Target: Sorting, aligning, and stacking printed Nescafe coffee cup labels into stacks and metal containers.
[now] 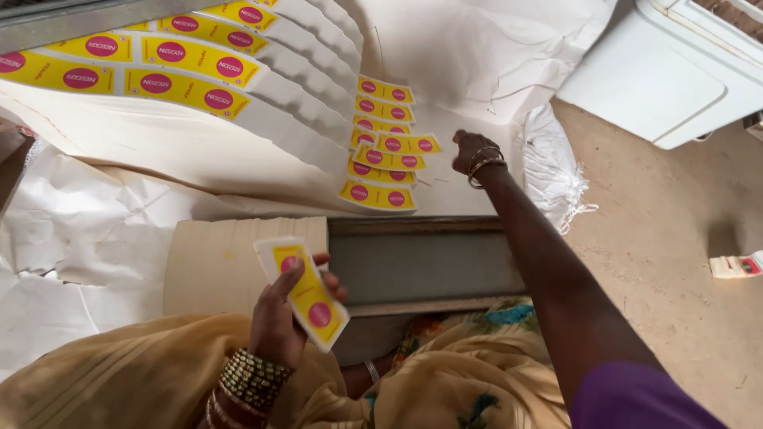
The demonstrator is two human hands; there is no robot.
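Overlapping rows of yellow labels (381,171) are spread on white sheeting (119,199), the right hand (469,151) closed at their edge, a small stack of labels (306,294) clasped in the left hand (278,318), where a loose grip could let them slip and scatter.

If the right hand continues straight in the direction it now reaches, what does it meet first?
The right hand reaches up and left, so it would probably first meet the yellow labels laid in a column on the white sheet. Depth is unclear.
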